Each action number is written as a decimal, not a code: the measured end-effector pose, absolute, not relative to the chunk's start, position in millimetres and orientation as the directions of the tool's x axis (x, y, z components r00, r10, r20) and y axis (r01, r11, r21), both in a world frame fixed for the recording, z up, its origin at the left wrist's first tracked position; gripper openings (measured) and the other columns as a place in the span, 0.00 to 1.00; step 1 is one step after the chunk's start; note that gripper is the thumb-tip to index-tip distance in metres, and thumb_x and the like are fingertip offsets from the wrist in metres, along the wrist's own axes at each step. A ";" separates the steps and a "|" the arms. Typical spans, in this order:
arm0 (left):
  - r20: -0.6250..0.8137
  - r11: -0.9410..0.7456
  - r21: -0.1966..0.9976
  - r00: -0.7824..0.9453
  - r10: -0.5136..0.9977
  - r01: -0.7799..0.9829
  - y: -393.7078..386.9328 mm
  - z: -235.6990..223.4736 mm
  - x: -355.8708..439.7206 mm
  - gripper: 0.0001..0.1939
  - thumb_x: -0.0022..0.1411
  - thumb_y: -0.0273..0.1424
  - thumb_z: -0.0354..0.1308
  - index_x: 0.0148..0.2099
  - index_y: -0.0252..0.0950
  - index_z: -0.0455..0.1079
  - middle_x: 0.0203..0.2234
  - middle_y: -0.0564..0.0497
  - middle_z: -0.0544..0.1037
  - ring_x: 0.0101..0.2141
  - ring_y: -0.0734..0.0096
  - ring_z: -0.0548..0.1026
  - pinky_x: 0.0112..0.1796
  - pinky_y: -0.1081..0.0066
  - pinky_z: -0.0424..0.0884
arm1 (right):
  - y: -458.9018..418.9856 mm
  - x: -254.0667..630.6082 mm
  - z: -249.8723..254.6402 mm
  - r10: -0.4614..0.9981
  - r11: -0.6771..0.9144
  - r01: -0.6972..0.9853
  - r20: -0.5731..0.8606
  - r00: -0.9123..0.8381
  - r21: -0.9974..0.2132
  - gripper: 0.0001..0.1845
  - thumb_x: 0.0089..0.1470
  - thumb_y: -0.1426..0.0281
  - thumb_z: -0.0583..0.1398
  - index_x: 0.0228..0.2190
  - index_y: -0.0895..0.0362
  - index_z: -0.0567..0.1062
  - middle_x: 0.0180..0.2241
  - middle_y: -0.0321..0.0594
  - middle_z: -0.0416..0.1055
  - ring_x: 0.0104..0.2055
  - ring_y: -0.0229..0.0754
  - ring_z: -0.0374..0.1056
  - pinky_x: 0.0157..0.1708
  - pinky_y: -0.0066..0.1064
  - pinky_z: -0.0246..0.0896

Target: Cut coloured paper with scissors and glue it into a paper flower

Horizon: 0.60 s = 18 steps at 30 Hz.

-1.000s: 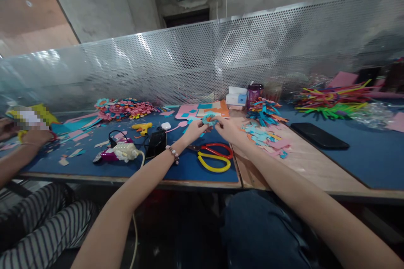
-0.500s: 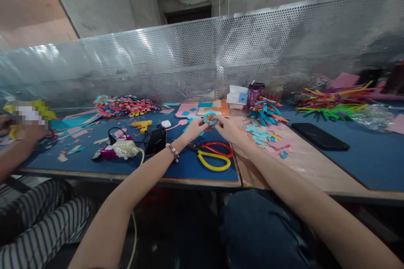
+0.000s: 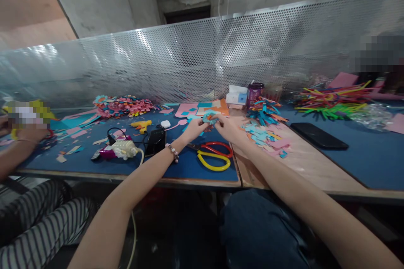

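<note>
Between my two hands, above the table's middle, is a light blue paper flower (image 3: 209, 116) with a bit of orange at its centre. My left hand (image 3: 195, 129), with a beaded bracelet at the wrist, is closed on its left side. From the right, my right hand (image 3: 227, 128) pinches the other edge. Scissors (image 3: 215, 162) with one red and one yellow handle lie just below my hands. Pink, blue and orange paper sheets (image 3: 186, 109) lie behind them, and small paper scraps (image 3: 261, 135) are spread to the right.
Left of me are a yellow glue gun (image 3: 142, 126), a power strip (image 3: 121, 150) with cables and a dark phone (image 3: 156, 142). Paper flowers (image 3: 126, 106) are heaped behind. A black phone (image 3: 318, 135) lies right. A co-worker's hand (image 3: 33, 133) is at far left.
My hands stay on the paper flower with only slight finger movement. The co-worker's hand at far left has shifted a little. A blurred-out shape now shows at the far right.
</note>
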<state>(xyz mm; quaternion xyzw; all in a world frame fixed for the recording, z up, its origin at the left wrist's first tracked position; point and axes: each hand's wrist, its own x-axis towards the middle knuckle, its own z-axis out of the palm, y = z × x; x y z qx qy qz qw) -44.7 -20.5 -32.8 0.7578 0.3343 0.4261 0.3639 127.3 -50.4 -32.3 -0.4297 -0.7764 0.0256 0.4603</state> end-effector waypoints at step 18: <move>0.353 -0.456 0.872 0.415 0.839 0.178 -27.1 -30.2 -42.7 0.14 0.57 0.37 0.56 0.36 0.30 0.72 0.29 0.46 0.79 0.28 0.70 0.76 0.33 0.70 0.72 | -51.5 126.8 -32.7 0.671 0.615 0.691 0.712 -0.207 -0.380 0.17 0.52 0.73 0.51 0.42 0.57 0.73 0.24 0.37 0.72 0.22 0.37 0.61 0.24 0.27 0.50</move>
